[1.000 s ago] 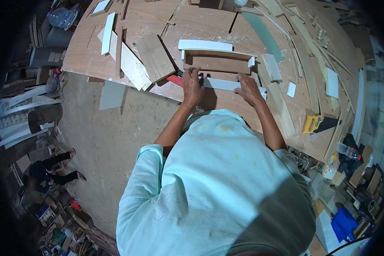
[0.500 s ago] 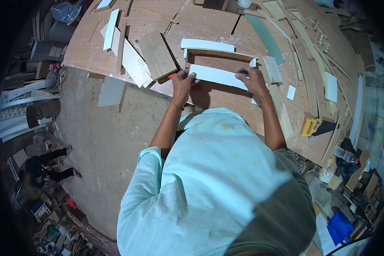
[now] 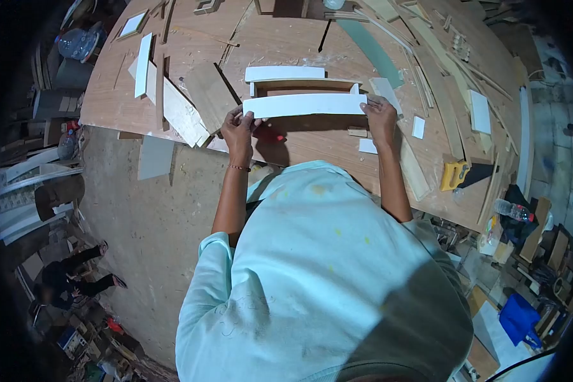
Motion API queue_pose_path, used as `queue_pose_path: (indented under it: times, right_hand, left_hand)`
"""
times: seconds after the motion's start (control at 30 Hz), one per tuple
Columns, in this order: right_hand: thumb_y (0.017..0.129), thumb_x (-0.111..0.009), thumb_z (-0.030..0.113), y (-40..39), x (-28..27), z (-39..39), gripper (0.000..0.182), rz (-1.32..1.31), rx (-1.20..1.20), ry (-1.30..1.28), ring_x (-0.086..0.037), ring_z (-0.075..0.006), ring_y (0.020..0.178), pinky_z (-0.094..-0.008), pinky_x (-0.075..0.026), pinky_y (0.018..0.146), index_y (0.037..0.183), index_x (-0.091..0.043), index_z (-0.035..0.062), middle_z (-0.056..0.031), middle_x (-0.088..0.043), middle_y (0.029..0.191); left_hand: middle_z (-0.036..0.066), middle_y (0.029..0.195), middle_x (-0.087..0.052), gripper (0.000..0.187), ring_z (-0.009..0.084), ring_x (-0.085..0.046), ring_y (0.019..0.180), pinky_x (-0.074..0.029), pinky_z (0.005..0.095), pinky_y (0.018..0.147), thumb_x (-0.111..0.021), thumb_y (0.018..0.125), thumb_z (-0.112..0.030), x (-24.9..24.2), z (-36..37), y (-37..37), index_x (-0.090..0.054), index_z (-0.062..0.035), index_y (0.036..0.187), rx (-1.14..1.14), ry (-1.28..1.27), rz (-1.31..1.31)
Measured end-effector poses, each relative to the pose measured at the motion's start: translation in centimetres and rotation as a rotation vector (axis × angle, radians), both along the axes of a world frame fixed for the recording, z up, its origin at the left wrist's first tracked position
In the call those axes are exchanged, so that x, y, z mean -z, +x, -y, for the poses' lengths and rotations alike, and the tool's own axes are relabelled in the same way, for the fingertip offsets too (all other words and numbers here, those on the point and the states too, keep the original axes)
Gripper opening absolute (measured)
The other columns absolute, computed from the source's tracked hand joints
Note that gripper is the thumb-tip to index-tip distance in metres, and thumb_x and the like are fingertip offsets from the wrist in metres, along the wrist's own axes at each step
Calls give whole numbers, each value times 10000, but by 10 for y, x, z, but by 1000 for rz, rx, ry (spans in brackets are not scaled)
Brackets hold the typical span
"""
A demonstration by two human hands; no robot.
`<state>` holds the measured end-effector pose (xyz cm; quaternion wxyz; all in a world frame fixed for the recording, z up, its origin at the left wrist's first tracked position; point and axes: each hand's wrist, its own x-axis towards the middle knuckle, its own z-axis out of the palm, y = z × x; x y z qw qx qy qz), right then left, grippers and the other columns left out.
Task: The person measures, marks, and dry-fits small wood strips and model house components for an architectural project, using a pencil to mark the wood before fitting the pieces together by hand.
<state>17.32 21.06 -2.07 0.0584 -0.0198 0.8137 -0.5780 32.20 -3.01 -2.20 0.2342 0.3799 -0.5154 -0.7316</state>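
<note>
Between my two hands spans a long white board, gripped at its ends and close over the table. My left hand is closed on its left end, thumb on the white face. At the right end, my right hand pinches the board's corner. Directly behind the board lies a shallow wooden frame with short white end pieces, along with a white strip; the board overlaps the frame's near side in this view. A small red object lies near my left hand, partly in shadow.
Offcuts and a brown board lie on the wooden table at left. At right are long wood strips, a green curved piece and a yellow-handled saw. A person is at lower left, on the floor side.
The white board has come level and nearer the frame, and both hands now hold its far ends. My right hand's grip has shifted to the board's end. The whole view has shifted slightly.
</note>
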Motion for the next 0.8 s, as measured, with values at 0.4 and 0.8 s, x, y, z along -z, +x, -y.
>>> queue_pose_path:
  times: [0.4,0.8]
  right_hand:
    - [743,-576,28,-12,4,7,222,86,14,7,-593,-150,703,-229,-512,511,960,-591,-16,-121,-615,836]
    - [738,-578,117,-37,27,13,222,-20,19,227,-605,-240,764,-304,-451,702,924,-612,1,-167,-620,845]
  left_hand:
    - [95,666,-603,229,92,-506,545,-403,221,490,-553,730,-11,15,17,-16,-594,57,945,-43,-442,128]
    - [148,761,-629,178,168,-592,663,-455,264,614,-588,708,-32,16,29,-40,-626,27,872,-23,-669,366]
